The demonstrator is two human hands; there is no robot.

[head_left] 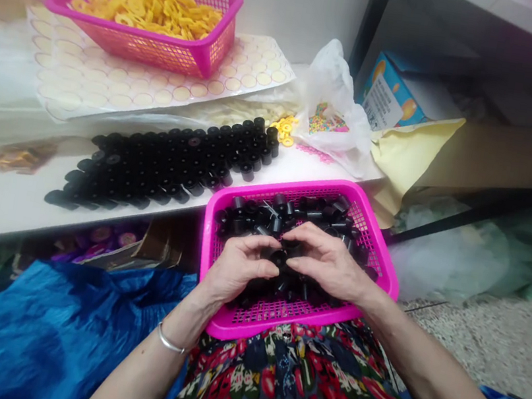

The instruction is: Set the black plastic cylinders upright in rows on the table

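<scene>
A pink mesh basket full of loose black plastic cylinders rests on my lap. Over it, my left hand pinches a small black cylinder between thumb and fingers, its round end facing up. Close on the right, my right hand has thumb and forefinger curled around a dark piece, which looks like another black cylinder and is partly hidden by the fingers. The fingertips of both hands almost meet. Many black cylinders stand upright in close rows on the white table beyond the basket.
Another pink basket holds yellow ring-like pieces on a sheet printed with circles. Loose yellow rings and a plastic bag with colourful bits lie farther right. A blue bag fills the lower left; cartons stand right.
</scene>
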